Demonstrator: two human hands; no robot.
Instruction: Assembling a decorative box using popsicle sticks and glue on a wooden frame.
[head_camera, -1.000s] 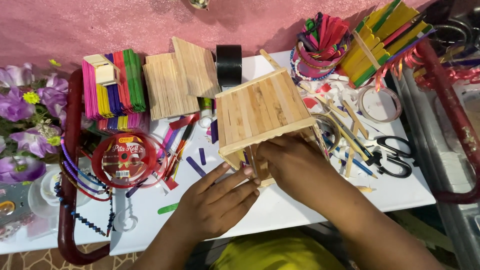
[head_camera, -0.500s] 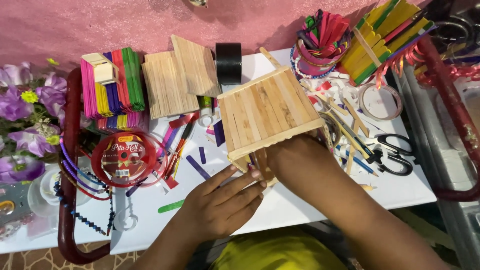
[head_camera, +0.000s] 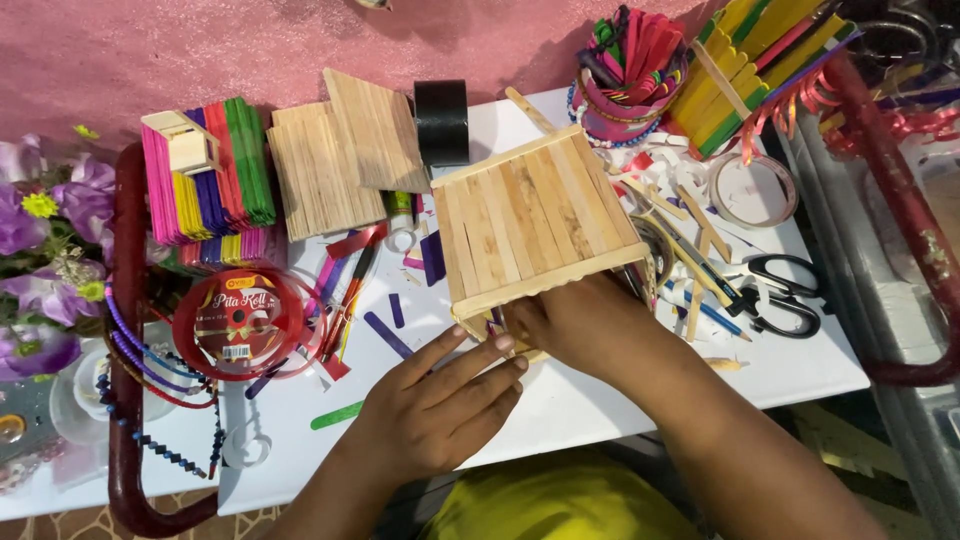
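Pale wood: a panel of flat craft sticks (head_camera: 535, 215) glued side by side, tilted up at mid-table on the white tabletop (head_camera: 600, 400). Right hand (head_camera: 580, 325) curled at the panel's near edge, fingers tucked under it, gripping the lower rim; what lies beneath is hidden. Left hand (head_camera: 440, 405) flat on the table, fingers spread and extended, tips just touching the panel's near corner, holding nothing. Just left of it, a loose purple stick (head_camera: 387, 335) and a green stick (head_camera: 336, 415). Further left, a red ribbon spool (head_camera: 240, 322). Behind it, stacked coloured sticks (head_camera: 205, 185), two more plain stick panels (head_camera: 340, 160), black tape roll (head_camera: 441, 122). Scissors (head_camera: 785, 290) to the right, near a cup of coloured sticks (head_camera: 630, 70).
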